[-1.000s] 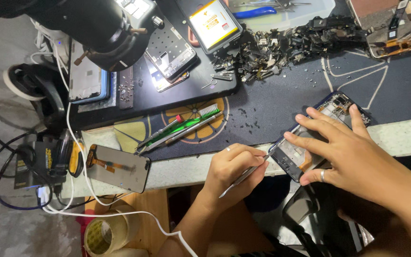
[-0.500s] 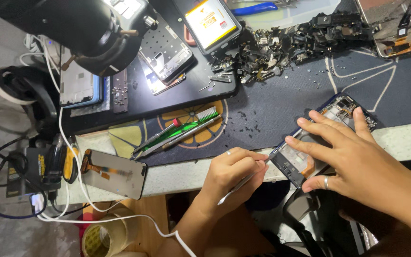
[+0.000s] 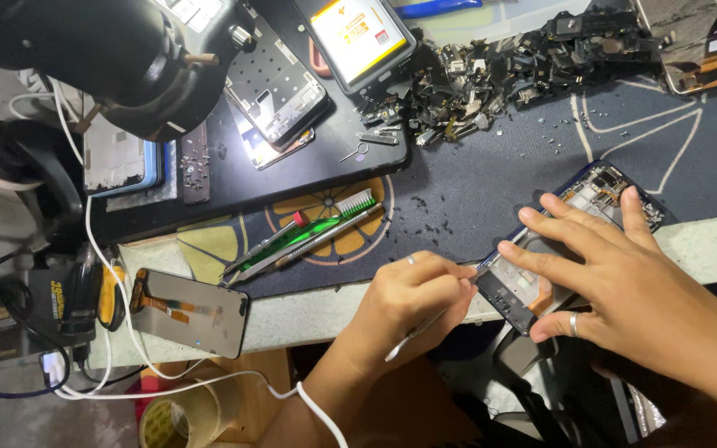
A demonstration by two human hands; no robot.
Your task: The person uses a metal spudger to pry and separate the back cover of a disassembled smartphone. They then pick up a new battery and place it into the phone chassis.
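Observation:
An opened phone point(image 3: 599, 195) with its inner parts showing lies slantwise at the table's front edge. My right hand point(image 3: 624, 278) rests flat on it, fingers spread, pressing it down. My left hand point(image 3: 412, 299) is closed around a thin metal tool point(image 3: 421, 328), with the tip pointed at the phone's lower end next to the right fingertips.
A detached screen point(image 3: 188, 311) lies at the front left. Tweezers and a green toothbrush point(image 3: 309, 236) sit on the dark mat point(image 3: 499, 178). A pile of small black parts point(image 3: 499, 70), a phone frame point(image 3: 280, 91), a lit phone point(image 3: 363, 33) and a black microscope body point(image 3: 101, 54) stand behind. Cables hang left.
The view has shifted slightly. My left hand has moved a little right, bringing the tool's tip closer to the phone. My right hand stays on the phone.

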